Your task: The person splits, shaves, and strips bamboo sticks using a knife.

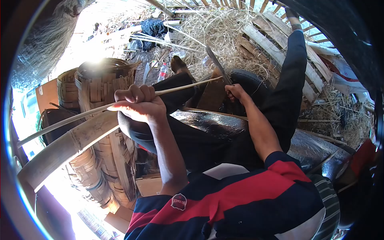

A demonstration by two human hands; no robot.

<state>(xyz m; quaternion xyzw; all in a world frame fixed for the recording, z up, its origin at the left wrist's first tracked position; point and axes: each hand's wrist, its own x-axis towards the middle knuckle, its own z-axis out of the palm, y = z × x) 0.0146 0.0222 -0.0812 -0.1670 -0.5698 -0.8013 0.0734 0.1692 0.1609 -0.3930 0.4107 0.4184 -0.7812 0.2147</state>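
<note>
My left hand (140, 103) is closed around a long, thin bamboo strip (188, 86), above my bent knee. The strip runs from the far left of the view to a tip beside the knife. My right hand (236, 93) grips the handle of a long-bladed knife (216, 63), its dark blade pointing up and to the left. Near the lower part of the blade, the strip's end lies close by; whether they touch I cannot tell. A thick split bamboo piece (76, 142) slopes below my left hand, its upper end by my knee.
Tall woven bamboo baskets (106, 86) stand at the left. Ahead lie a black tyre (250, 80), a heap of shavings (224, 32) and wooden slats (276, 48). A plastic bottle (163, 73) is near my foot. Another thin strip (218, 113) crosses below the knife.
</note>
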